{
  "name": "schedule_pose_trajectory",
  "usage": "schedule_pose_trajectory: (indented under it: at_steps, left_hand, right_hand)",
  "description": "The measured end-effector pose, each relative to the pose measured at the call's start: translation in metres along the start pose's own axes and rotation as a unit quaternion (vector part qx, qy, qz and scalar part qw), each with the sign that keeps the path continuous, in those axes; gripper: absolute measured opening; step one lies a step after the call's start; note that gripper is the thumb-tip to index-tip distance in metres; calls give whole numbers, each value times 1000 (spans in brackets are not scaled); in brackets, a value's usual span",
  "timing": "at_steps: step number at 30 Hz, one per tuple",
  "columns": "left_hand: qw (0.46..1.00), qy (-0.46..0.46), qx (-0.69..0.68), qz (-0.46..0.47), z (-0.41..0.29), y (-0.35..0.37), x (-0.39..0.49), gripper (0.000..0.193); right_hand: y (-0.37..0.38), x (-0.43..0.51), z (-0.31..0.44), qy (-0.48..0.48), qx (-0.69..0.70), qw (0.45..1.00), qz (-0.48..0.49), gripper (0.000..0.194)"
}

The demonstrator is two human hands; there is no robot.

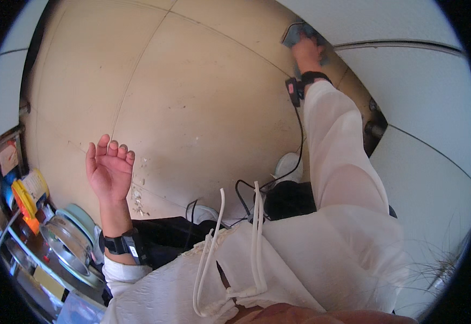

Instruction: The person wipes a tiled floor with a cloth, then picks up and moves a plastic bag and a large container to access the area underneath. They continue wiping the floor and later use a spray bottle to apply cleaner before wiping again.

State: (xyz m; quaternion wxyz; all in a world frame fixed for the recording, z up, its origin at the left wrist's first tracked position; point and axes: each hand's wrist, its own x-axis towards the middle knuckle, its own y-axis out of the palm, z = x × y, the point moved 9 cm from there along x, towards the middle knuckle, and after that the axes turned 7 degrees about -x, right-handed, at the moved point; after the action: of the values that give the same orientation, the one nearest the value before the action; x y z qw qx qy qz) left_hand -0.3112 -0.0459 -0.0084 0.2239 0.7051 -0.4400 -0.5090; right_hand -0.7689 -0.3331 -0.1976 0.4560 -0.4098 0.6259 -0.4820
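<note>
My right hand (307, 50) reaches out to the far right, low by the floor. It presses on a grey-blue cloth (291, 34) with a dark edge, right against the base of a white cabinet (373, 20). Part of the cloth is hidden under the hand, and the fingers are blurred. My left hand (112, 170) is raised over the tiled floor (203, 85), palm up and fingers loosely curled and apart, with nothing in it. Small pale crumbs (138, 198) lie on the floor close to the left wrist.
On the left, a low shelf rack (37, 253) holds metal basins (67, 241), a yellow container (37, 182) and other goods. A black cable (301, 133) runs from the device on my right wrist (293, 91). My white shoes (290, 166) are below. Dark cabinet feet (375, 128) stand at right.
</note>
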Motion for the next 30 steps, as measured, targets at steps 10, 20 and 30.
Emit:
schedule_pose_trajectory:
  at_steps: [10,20,30]
  left_hand:
    - [999,31,-12,-5,-3,1,5,34]
    - [998,63,-4,-28,-15,-15,-12,35]
    - [996,81,-22,-32,-21,-11,-11,35]
  right_hand:
    - [-16,-264,259,-404,-5,913,-51,38]
    - [-2,-124,207,-325,13,942,-77,38]
    - [-14,-294,354,-508,9,861,-26,37]
